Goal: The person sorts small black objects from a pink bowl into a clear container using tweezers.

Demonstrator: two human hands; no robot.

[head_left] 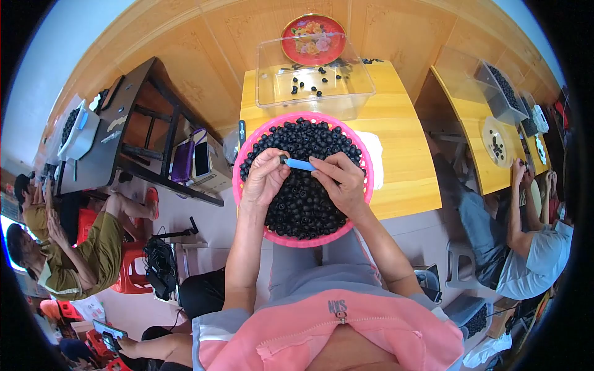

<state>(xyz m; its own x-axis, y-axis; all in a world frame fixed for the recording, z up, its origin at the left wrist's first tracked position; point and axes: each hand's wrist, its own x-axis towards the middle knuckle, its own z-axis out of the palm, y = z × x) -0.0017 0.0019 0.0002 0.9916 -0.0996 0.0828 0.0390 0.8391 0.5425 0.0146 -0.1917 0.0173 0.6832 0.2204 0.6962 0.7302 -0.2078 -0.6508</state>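
Observation:
A round pink basket [370,162] rests at the table's near edge, over my lap, filled with small round black pieces [307,209]. Above it, my left hand [266,176] pinches one small dark piece [283,159] between thumb and fingers. My right hand [342,182] grips a slim blue-handled tool [301,164] whose left end meets that piece. The tool's working tip is too small to make out. Both hands are closed and close together over the middle of the basket.
Beyond the basket stands a clear plastic bin [315,102] with several black pieces, and a red floral tray [314,40] leans behind it. A white cloth [374,157] lies right of the basket. Co-workers sit at a dark table [102,139] on the left and a wooden table [470,136] on the right.

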